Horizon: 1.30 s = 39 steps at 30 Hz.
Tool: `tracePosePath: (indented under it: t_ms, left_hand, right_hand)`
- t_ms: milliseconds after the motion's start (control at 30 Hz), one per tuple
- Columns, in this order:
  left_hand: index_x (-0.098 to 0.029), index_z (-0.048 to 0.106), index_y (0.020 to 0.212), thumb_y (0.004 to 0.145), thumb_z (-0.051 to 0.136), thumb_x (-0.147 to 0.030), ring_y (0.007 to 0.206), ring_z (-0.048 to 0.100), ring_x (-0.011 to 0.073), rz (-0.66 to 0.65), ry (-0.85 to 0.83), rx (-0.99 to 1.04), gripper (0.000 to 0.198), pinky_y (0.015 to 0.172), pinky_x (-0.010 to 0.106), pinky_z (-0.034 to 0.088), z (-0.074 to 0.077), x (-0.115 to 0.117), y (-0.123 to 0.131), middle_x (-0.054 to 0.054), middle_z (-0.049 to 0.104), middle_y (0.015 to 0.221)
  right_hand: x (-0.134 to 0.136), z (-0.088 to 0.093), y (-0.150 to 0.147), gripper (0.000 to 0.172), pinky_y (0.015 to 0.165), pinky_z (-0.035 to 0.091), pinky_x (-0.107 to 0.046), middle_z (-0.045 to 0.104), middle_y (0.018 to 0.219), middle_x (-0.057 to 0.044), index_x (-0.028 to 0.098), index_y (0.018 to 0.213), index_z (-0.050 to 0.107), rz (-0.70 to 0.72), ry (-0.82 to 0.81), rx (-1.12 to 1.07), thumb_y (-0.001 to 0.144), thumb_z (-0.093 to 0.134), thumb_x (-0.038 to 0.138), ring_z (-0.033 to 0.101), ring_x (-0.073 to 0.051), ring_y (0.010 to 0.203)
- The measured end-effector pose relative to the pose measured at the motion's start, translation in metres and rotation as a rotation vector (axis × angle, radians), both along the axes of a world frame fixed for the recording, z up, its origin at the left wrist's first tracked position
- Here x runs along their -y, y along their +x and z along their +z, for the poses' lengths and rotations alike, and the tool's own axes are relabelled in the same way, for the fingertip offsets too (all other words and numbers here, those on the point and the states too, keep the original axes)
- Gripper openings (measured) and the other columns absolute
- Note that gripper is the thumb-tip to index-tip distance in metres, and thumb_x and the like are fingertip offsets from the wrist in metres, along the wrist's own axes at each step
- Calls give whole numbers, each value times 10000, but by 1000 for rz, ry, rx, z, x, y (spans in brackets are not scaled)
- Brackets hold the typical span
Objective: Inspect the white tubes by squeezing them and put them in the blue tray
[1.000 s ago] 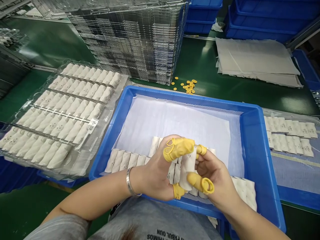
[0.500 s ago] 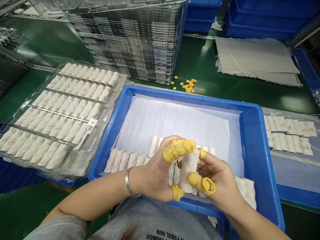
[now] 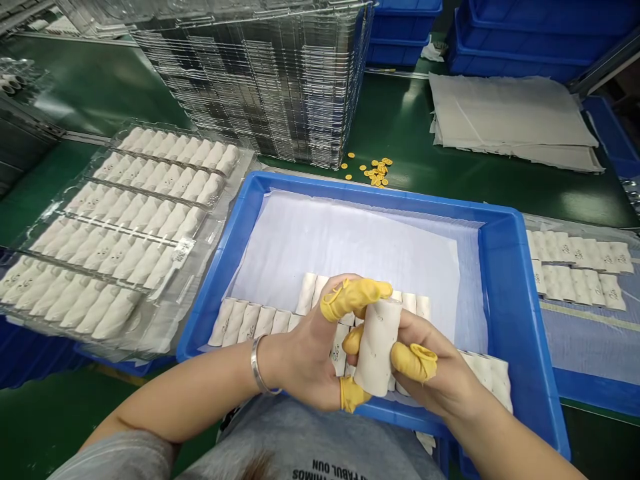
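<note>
A white padded roll point(image 3: 377, 348) stands tilted between my left hand point(image 3: 305, 353) and my right hand point(image 3: 433, 363), and both hands grip it. Yellow rubber finger cots cover several fingertips, including one on my left thumb point(image 3: 354, 297) and one on a right finger point(image 3: 415, 361). Beneath the hands, a row of similar white rolls point(image 3: 250, 321) lies on the white liner sheet point(image 3: 345, 247) in a blue plastic tray point(image 3: 350, 189). The hands hide the middle of that row. A metal bangle point(image 3: 259, 365) circles my left wrist.
Clear plastic trays of white rolls point(image 3: 145, 220) lie left of the blue tray, and more rolls point(image 3: 575, 267) lie right of it. Behind are a tall stack of clear trays point(image 3: 260, 80), small yellow rolled cots point(image 3: 377, 172), white sheets point(image 3: 510, 113) and blue crates point(image 3: 530, 40) on the green bench.
The white roll now sits lower and tilts more between my hands. My right hand's cot-covered finger has shifted up and to the right, and my left thumb has moved slightly down.
</note>
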<state>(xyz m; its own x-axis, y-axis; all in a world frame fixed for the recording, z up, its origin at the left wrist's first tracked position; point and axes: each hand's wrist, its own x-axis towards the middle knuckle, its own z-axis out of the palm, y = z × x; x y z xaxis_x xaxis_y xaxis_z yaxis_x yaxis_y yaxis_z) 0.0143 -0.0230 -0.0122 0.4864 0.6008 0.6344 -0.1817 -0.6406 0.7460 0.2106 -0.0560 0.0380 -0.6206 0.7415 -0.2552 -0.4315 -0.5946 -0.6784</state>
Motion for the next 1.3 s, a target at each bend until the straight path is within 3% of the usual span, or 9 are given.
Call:
tracePosePath:
  t_ms: [100, 233, 333, 500, 833, 933, 1033, 1167, 1300]
  left_hand:
    - [-303, 84, 1701, 817, 811, -396, 1290, 576, 326, 19, 32, -15, 1148, 1169, 557, 480, 0, 0, -1, 150, 539, 1435]
    - [-294, 114, 1698, 774, 850, -359, 1276, 565, 334, 44, 29, -9, 1183, 1125, 539, 497, 4, 0, -1, 143, 531, 1413]
    - [-297, 126, 1693, 770, 852, -334, 1288, 555, 326, 49, 16, -8, 1175, 1139, 510, 478, 3, -1, 1, 136, 524, 1416]
    - [-272, 79, 1702, 794, 807, -304, 1297, 543, 329, 40, 65, -16, 1165, 1158, 536, 464, 2, -1, 1, 165, 511, 1459]
    - [-186, 114, 1707, 852, 731, -352, 1238, 571, 295, 29, 87, 15, 1068, 1139, 506, 506, 11, -2, 2, 167, 530, 1381]
    - [-180, 136, 1701, 814, 759, -291, 1164, 583, 307, 10, 70, 21, 1090, 1080, 531, 528, 12, -2, 4, 155, 544, 1298]
    - [-221, 181, 1689, 817, 781, -278, 1016, 591, 255, 13, 31, 26, 1060, 980, 493, 563, 11, -2, 5, 121, 549, 1214]
    - [-290, 236, 1658, 823, 795, -334, 1129, 562, 283, 106, 51, -23, 1006, 1023, 518, 531, 9, -1, 4, 116, 575, 1238]
    - [-259, 184, 1680, 830, 772, -325, 1182, 589, 283, 115, 97, -55, 1036, 1086, 508, 506, 10, -2, 3, 125, 594, 1279]
  right_hand:
    - [1, -1, 0, 380, 845, 624, -402, 781, 1119, -116, 257, 1241, 750, 19, -35, 2, 960, 800, 508, 765, -285, 1014]
    - [2, -1, -5, 480, 763, 616, -337, 757, 1137, -102, 260, 1224, 741, -68, 103, 141, 870, 896, 545, 740, -250, 955]
    - [3, -1, -8, 428, 691, 583, -257, 752, 1048, -50, 267, 1129, 744, -170, 158, 211, 812, 976, 439, 703, -178, 841]
    - [3, -5, -8, 445, 645, 559, -257, 733, 899, -26, 234, 1073, 725, -140, 81, 160, 788, 987, 455, 659, -152, 712]
    - [-3, -5, -2, 384, 763, 592, -315, 783, 999, -69, 252, 1260, 723, 53, -4, -116, 935, 862, 399, 740, -190, 803]
    - [-2, -3, -1, 530, 812, 615, -351, 771, 1102, -102, 260, 1407, 658, 78, 16, -80, 949, 832, 464, 751, -231, 915]
    - [1, -1, -4, 715, 846, 620, -320, 727, 1250, -105, 307, 1488, 603, -29, 112, 111, 870, 912, 493, 713, -254, 1110]
    - [4, 1, -9, 631, 912, 622, -317, 765, 1161, -46, 320, 1266, 732, -203, 152, 261, 718, 1046, 327, 739, -234, 1068]
    - [3, 2, -9, 501, 811, 640, -283, 785, 992, -11, 306, 1106, 768, -212, 97, 227, 698, 1057, 276, 767, -199, 900]
